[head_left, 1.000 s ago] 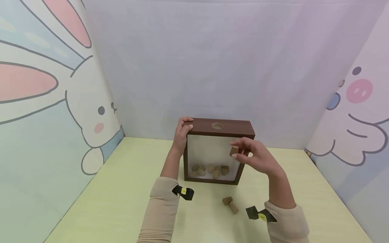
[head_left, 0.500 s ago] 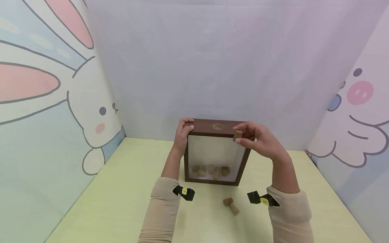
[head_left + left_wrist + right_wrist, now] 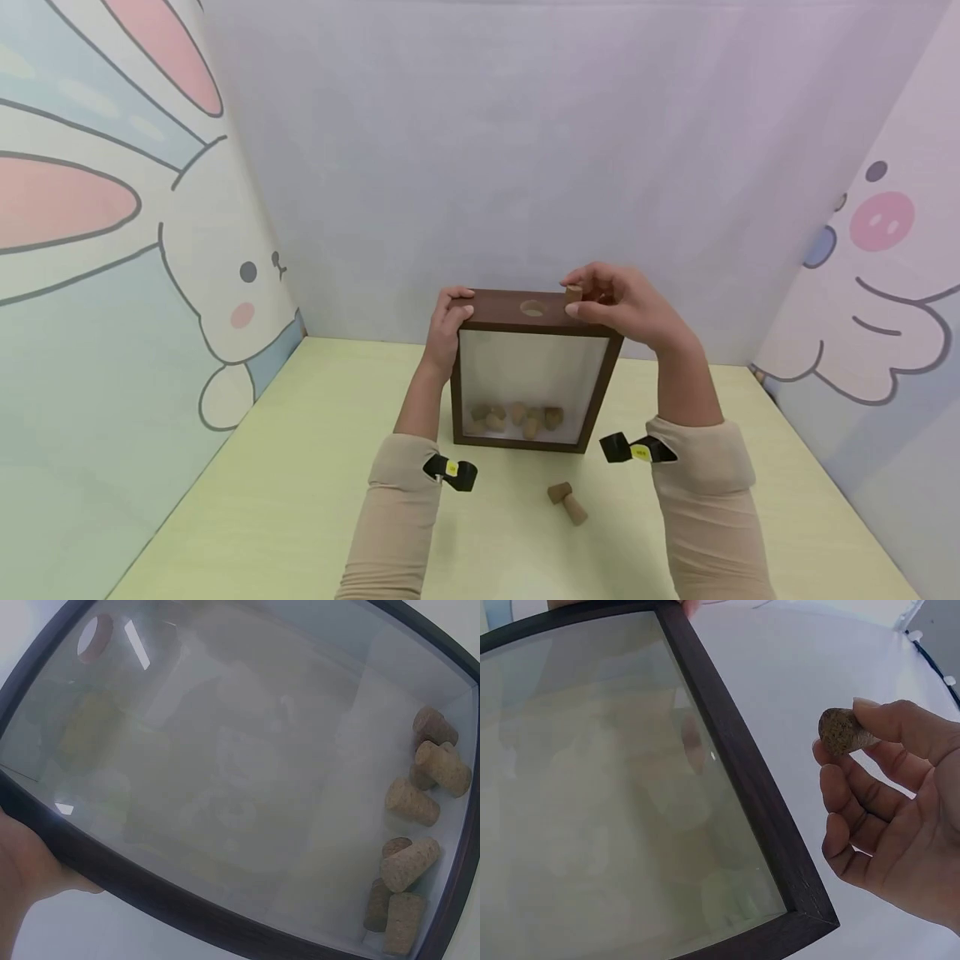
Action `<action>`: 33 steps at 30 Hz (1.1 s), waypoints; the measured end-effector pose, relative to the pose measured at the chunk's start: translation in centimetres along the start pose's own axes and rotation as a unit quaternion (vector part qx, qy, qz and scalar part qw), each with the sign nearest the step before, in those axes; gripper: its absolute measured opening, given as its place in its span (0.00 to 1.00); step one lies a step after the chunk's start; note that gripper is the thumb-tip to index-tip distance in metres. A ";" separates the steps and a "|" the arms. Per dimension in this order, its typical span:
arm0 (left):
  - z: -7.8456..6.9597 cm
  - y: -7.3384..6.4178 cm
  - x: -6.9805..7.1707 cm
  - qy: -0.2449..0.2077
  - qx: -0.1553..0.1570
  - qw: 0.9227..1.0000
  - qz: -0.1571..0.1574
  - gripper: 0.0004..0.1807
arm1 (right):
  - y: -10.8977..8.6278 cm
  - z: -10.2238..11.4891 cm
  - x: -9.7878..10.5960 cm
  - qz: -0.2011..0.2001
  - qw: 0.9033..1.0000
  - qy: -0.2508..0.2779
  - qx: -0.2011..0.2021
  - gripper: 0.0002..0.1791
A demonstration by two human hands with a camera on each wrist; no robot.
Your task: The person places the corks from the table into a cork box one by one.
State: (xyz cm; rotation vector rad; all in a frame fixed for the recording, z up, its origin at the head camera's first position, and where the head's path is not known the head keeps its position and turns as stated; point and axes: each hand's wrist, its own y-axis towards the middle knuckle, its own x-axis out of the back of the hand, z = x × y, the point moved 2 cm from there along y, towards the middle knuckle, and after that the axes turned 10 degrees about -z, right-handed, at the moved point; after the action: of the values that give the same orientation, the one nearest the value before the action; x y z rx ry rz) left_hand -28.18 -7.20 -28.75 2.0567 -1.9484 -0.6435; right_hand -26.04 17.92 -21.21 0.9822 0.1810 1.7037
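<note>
A dark brown wooden box (image 3: pixel 495 310) with a clear front pane stands upright on the table, a round hole (image 3: pixel 534 308) in its top. Several corks (image 3: pixel 411 801) lie along the bottom inside it. My left hand (image 3: pixel 444 333) grips the box's upper left corner, thumb toward the front and fingers over the top. Between thumb and fingertips, my right hand (image 3: pixel 626 307) pinches a cork (image 3: pixel 843 733). That cork is above the right part of the box top, to the right of the hole. In the right wrist view it is apart from the frame.
Two loose corks (image 3: pixel 567 503) lie touching on the pale yellow-green table (image 3: pixel 300 500) in front of the box. A pale curtain-like wall (image 3: pixel 480 167) rises behind it. Printed cartoon side panels (image 3: pixel 225 317) flank the table.
My right hand has risen with the cork from in front of the pane to above the box top, shifting slightly left at the end. My left hand keeps its grip on the corner.
</note>
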 end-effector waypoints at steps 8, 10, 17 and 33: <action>-0.2 -0.2 0.2 0.004 0.000 1.000 -0.002 0.15 | 2.1 -0.6 -0.4 0.015 0.999 -0.012 -0.030 0.17; -0.2 -0.3 0.3 0.007 0.001 1.000 -0.003 0.15 | 2.6 -0.7 -0.5 0.021 0.999 -0.012 -0.037 0.17; 0.6 0.1 0.5 0.002 -0.001 1.000 0.001 0.15 | 4.5 -0.5 -1.1 0.060 0.996 -0.002 -0.061 0.15; 3.1 1.2 0.7 -0.010 -0.010 1.000 -0.015 0.14 | 7.4 -2.0 -2.9 0.191 0.964 0.012 -0.187 0.12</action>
State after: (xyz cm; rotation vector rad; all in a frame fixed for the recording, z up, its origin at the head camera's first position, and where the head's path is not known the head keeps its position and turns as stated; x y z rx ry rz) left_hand -30.69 -7.63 -31.00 2.0783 -1.9182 -0.6892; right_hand -32.69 13.33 -19.79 0.7424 -0.3268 2.0052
